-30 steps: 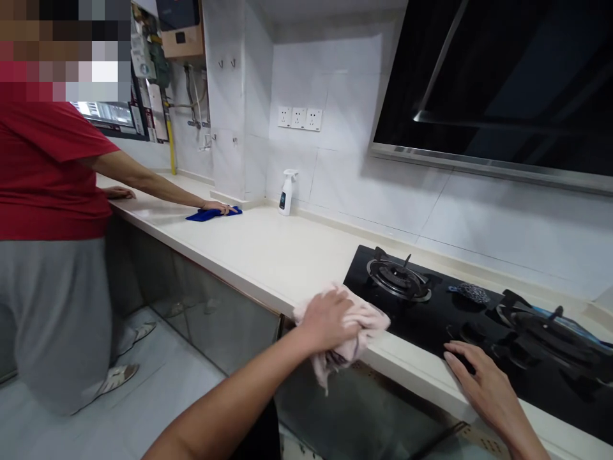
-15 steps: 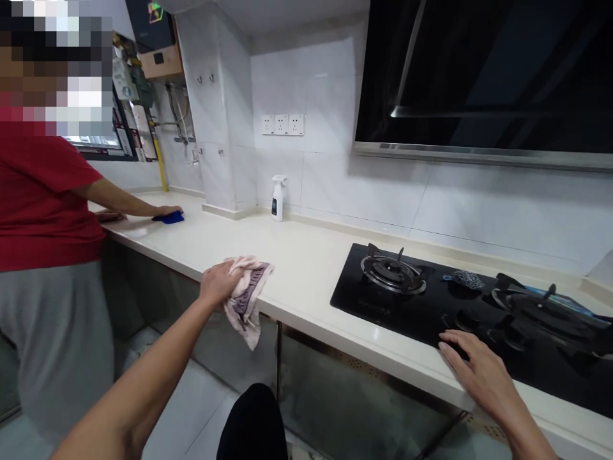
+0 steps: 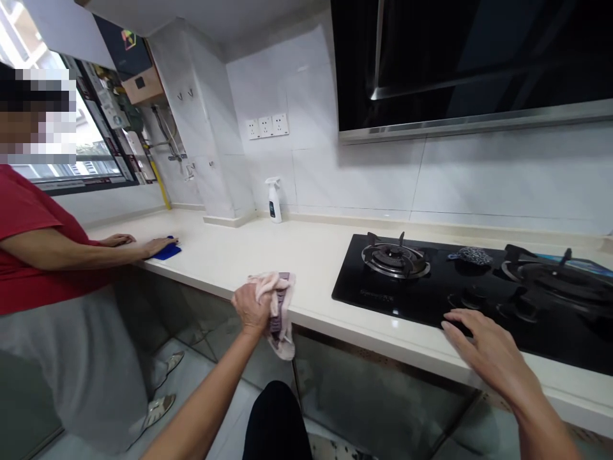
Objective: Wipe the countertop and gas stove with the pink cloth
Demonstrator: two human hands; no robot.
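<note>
My left hand point(image 3: 249, 308) bunched on a pink cloth point(image 3: 281, 313), right hand point(image 3: 491, 345) spread

I have the pink cloth squeezed in my left fist, right at the front edge of the bench point(image 3: 306, 255) — it hangs down past that edge. My right hand stays flat-open, fingers spread, at the front of the black gas hob point(image 3: 383, 300). Further left along the front edge, a co-worker's hand point(image 3: 158, 245) presses a blue cloth point(image 3: 168, 252) to the bench, and a white spray bottle point(image 3: 274, 201) stands at the back edge.
</note>
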